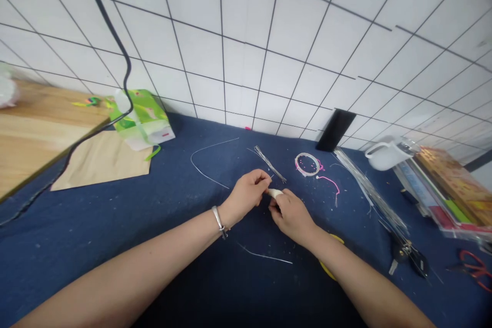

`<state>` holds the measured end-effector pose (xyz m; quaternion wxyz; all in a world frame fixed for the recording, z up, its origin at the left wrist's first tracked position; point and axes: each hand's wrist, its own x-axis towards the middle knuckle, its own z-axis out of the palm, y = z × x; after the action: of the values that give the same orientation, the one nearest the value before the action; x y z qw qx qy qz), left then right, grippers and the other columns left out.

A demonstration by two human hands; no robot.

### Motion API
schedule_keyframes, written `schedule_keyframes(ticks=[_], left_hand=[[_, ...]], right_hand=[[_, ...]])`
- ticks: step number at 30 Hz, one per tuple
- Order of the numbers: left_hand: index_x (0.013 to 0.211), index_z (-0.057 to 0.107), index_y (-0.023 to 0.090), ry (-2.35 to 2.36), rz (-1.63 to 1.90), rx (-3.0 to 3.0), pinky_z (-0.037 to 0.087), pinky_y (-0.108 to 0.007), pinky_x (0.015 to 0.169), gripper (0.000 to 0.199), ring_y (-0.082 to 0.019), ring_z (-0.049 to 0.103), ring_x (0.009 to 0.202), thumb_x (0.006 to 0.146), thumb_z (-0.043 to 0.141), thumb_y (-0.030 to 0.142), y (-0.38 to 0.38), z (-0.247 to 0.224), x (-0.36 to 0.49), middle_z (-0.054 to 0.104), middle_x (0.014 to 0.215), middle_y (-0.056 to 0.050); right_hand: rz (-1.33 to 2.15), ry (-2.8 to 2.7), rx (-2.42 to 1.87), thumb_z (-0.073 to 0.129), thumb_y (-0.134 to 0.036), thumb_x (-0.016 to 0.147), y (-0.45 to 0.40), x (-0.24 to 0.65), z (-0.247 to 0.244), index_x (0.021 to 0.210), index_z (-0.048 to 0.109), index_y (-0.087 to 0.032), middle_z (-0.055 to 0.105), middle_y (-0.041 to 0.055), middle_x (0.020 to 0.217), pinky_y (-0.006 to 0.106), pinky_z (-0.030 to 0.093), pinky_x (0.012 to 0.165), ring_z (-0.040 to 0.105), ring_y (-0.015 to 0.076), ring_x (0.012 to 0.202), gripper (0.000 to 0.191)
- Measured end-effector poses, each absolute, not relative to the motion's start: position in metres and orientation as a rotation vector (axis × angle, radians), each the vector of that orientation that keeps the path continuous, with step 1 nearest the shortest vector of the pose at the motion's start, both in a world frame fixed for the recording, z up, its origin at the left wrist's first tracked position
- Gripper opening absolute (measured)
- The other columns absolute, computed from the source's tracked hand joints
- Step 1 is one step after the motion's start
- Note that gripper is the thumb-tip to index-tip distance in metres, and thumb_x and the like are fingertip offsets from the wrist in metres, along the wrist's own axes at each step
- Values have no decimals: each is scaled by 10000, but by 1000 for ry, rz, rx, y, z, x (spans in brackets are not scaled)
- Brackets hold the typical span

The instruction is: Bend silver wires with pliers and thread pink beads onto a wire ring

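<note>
My left hand (249, 188), with a silver bracelet at the wrist, is closed in a pinch at the middle of the blue cloth (161, 215). What it pinches is too small to make out; a thin wire (205, 174) runs leftward from near it. Close on the right, almost touching, my right hand (292, 215) is closed too, its fingers curled, a white wrap (274, 193) around one finger. Whatever it holds is hidden. Just beyond both hands lies a small bundle of wires (269, 164). Another thin wire (269, 257) lies nearer the body.
A white ring (307, 164) with pink thread, a black object (335, 129), a long wire bundle (371, 195), a white cup (388, 155), keys (400, 253) and red-handled scissors (474, 269) lie rightward. Leftward are a green package (144, 113), brown paper (103, 161) and a black cable (126, 69).
</note>
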<state>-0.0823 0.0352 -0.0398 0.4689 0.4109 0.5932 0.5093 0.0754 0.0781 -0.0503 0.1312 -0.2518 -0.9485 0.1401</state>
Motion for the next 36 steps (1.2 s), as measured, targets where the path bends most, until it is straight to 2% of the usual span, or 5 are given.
schedule_keyframes(ticks=[10, 16, 23, 31, 36], left_hand=[[781, 540, 177, 1449, 1265, 986, 298, -160, 356, 157, -36, 395, 382, 793, 461, 312, 36, -40, -83, 520, 633, 29], [783, 542, 178, 1449, 1276, 1001, 298, -158, 358, 156, -39, 391, 388, 795, 458, 309, 36, -42, -83, 527, 631, 27], [776, 540, 180, 1460, 1271, 984, 305, -161, 366, 145, -41, 384, 388, 787, 468, 306, 37, -41, -82, 515, 612, 33], [774, 539, 176, 1449, 1290, 958, 294, -163, 364, 141, -40, 379, 387, 781, 469, 299, 37, -39, -83, 512, 619, 32], [782, 551, 176, 1482, 1333, 971, 300, -168, 380, 160, -45, 379, 403, 782, 466, 311, 37, -40, -85, 507, 620, 30]], right_hand=[[599, -2705, -826, 525, -153, 757, 87, 79, -49, 791, 530, -190, 533, 15, 759, 263, 400, 664, 496, 145, 725, 50], [465, -2745, -761, 506, -143, 766, 82, 74, -47, 786, 510, -178, 534, 26, 736, 272, 395, 668, 484, 161, 729, 40], [300, -2802, -692, 450, -97, 766, 80, 69, -50, 897, 500, -155, 554, 50, 760, 313, 390, 694, 462, 187, 736, 152], [497, -2659, -803, 510, -124, 754, 84, 72, -53, 791, 499, -179, 548, 37, 761, 289, 413, 665, 498, 169, 732, 68], [636, -2606, -706, 529, -135, 775, 84, 71, -54, 901, 531, -187, 592, 41, 838, 318, 429, 752, 530, 180, 826, 136]])
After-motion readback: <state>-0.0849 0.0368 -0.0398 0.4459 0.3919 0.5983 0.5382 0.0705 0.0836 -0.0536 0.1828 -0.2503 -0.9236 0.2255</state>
